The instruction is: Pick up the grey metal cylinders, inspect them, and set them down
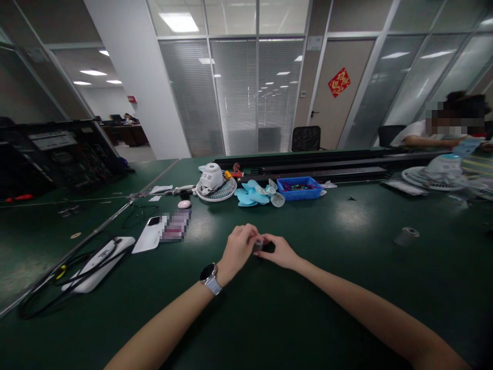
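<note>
**Small grey cylinder [258, 246] between left hand [242, 242] and right hand [283, 252], near the middle of a dark green tabletop [246, 324]**

Broad, dull-sheened tabletop, with a metal seam strip [114, 215] slanting along the left side. Beyond the far edge, a glass partition [234, 97] with slatted blinds, a white column [134, 77] to its left, a beige door [327, 123] with a red diamond-shaped sign [339, 82] to its right, plus a black chair [306, 139]. At far right, a seated person [414, 132] in a white sleeve.

Small grey cylinder short, roughly upright, darker marks on its round top. Right thumb and forefinger arched and clamped on it; left fingertips bunched together at its top edge, exact grip too hidden to tell. Contact between base and tabletop impossible to tell. Well apart on the right, a second grey cylinder [405, 237], standing, pale-rimmed.

Farther back, a domed, slotted white plastic fan housing [211, 177] on a spoked round grille; petal-shaped light blue blades [248, 195]; a rectangular blue plastic tray [304, 195] of tiny coloured parts; long, straight black bars [327, 167]. On the left, a smooth white phone [148, 236] and a black cable looped over a rounded white device [102, 253]. On the left wrist, a round-faced watch [208, 272].
</note>
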`<state>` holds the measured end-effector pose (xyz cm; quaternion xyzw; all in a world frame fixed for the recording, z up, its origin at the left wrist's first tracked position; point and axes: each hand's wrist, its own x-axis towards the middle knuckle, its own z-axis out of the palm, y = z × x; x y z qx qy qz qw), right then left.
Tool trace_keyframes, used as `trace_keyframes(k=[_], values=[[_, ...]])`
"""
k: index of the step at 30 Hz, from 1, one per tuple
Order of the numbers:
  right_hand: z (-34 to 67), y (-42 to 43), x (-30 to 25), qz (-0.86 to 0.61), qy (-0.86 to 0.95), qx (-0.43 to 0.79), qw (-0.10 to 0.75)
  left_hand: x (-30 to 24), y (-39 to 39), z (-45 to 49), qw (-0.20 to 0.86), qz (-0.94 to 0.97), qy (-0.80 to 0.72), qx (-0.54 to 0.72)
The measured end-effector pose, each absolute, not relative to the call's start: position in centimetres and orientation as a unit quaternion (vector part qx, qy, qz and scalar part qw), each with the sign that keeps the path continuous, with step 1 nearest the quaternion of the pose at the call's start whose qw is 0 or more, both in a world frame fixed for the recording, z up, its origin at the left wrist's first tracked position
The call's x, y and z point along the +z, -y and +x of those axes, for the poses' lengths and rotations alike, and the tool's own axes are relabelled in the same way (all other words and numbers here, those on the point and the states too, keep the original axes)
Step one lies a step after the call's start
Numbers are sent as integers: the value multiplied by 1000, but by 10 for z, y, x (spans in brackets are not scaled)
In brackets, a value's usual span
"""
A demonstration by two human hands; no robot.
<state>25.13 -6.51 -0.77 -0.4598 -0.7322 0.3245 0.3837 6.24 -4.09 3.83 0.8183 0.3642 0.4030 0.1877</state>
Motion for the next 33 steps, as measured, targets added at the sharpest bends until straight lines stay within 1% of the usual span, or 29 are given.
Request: trace_keyframes(k=[3, 5, 10, 16, 18, 21, 24, 26, 29, 31, 33], values=[[251, 66, -5, -452, 740, 323, 380, 31, 34, 48, 208, 788, -386, 432], [252, 66, -3, -456, 740, 317, 380, 21, 30, 37, 220, 792, -394, 412], [251, 68, -3, -458, 736, 319, 383, -3, 28, 25, 295, 805, -378, 349], [256, 66, -2, -465, 731, 305, 396, -6, 29, 26, 328, 804, -373, 325], [276, 57, -2, -497, 713, 262, 421, -7, 28, 25, 336, 800, -379, 320], [330, 38, -4, -587, 643, 141, 471, -9, 26, 23, 350, 786, -386, 332], [395, 22, -12, -694, 546, 39, 467, -13, 21, 22, 390, 739, -398, 379], [432, 17, -19, -745, 498, 10, 444, -16, 17, 23, 415, 692, -414, 421], [467, 15, -27, -794, 446, -8, 412, -21, 12, 22, 426, 636, -436, 473], [475, 16, -30, -815, 423, -2, 396, -23, 10, 21, 423, 621, -440, 492], [472, 18, -27, -821, 410, 4, 398, -24, 10, 20, 416, 615, -444, 502]])
